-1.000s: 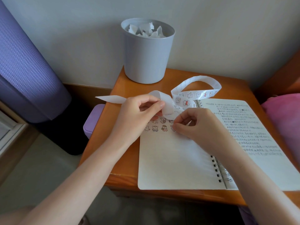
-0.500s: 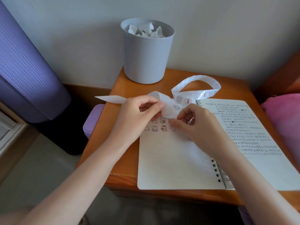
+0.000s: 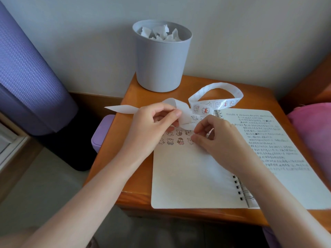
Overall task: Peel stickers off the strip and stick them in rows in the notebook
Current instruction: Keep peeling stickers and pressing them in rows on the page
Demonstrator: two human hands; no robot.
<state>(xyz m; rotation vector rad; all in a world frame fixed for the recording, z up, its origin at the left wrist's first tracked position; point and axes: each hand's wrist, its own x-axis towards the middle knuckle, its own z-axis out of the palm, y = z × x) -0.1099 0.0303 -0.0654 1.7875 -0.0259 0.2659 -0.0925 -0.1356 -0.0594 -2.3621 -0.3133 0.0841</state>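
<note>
The left hand [image 3: 152, 126] grips the sticker strip [image 3: 222, 103] between thumb and curled fingers, just above the top of the notebook [image 3: 188, 176]. One bare end of the strip pokes out to the left past the edge of the surface [image 3: 250, 93]. The other end curls up into a loop behind the hands, and little cartoon stickers show on its lower stretch.

The right hand [image 3: 220, 140] sits low over the left page, fingers curled, with thumb and forefinger tips close together right at the paper. Whether they pinch a sticker or only press the page, I cannot tell.

The notebook lies open and flat on the wooden surface, its spiral binding running down the middle. The right page is full of handwriting. The left page is blank apart from two short rows of stickers [image 3: 179, 136] near its top, between the two hands.

A grey bin [image 3: 161, 65] with scraps of white paper inside stands at the back of the surface, against the wall. A rolled purple mat [image 3: 26, 77] leans at the left.
</note>
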